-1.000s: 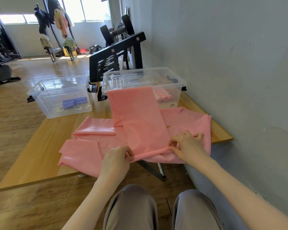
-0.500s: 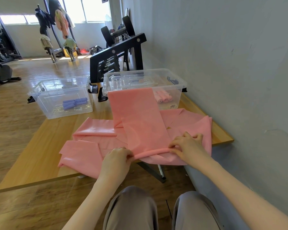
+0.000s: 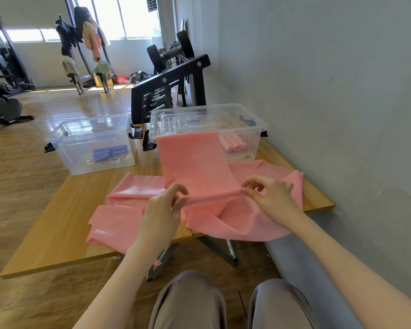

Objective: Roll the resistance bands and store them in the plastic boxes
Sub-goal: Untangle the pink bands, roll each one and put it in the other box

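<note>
Head view: both hands pinch pink band [image 3: 195,167] — purple rolls [image 3: 109,151] in left box [image 3: 64,150], pink rolls [image 3: 233,143] in right box [image 3: 254,141].

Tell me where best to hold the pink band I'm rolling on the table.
Probably at the two ends of the rolled edge, one hand per side: left hand, right hand, coming from above. The roll is thin and wide, so an end grip should keep it even.
</note>
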